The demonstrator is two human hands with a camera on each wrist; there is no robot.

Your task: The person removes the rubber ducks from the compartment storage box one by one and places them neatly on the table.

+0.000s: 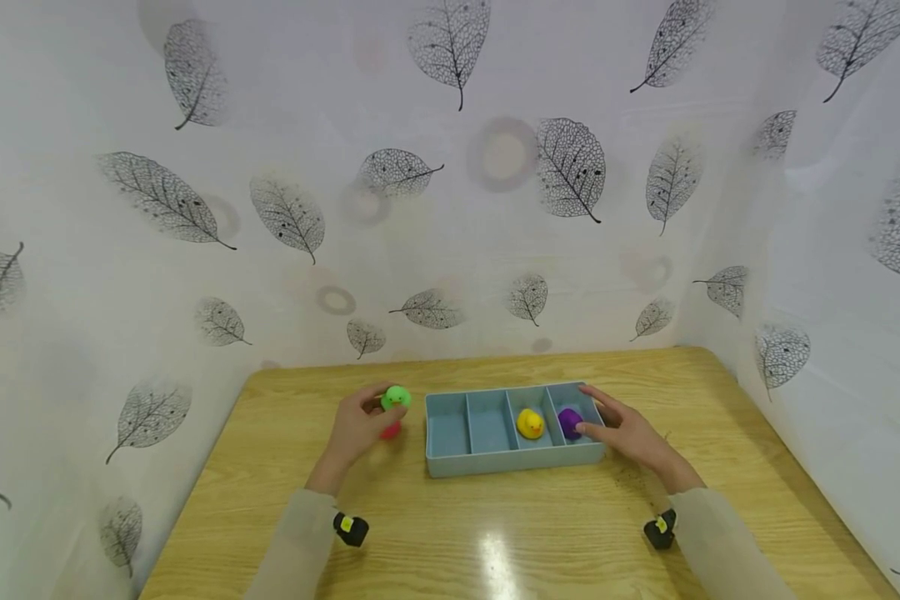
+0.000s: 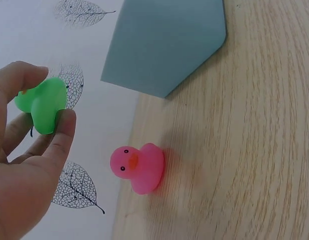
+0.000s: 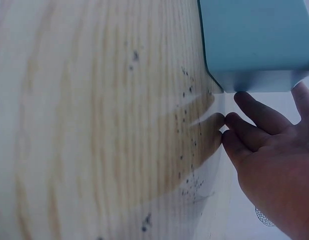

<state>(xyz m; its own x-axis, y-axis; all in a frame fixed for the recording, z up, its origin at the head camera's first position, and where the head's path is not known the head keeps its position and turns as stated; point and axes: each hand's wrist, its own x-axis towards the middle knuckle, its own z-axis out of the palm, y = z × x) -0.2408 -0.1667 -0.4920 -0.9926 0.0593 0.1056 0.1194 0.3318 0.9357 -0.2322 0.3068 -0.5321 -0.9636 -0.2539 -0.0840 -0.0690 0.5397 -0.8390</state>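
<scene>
My left hand (image 1: 357,425) holds a green rubber duck (image 2: 47,102) between thumb and fingers, raised above the table left of the box. Below it, a pink rubber duck (image 2: 142,167) stands on the table, partly hidden by the hand in the head view. At the right end of the blue-grey divided box (image 1: 495,461), my right hand (image 1: 633,433) grips the end wall, thumb over the rim and other fingers outside. A yellow rubber duck (image 1: 530,424) sits in the third compartment from the left. The rightmost compartment contains a rounded purple toy (image 1: 569,423), close to the thumb.
The box stands on a wood-grain table (image 1: 450,533). A pale curtain (image 1: 300,100) printed with leaves surrounds the table's back and sides. Small dark specks (image 3: 189,150) mark the tabletop by the right hand.
</scene>
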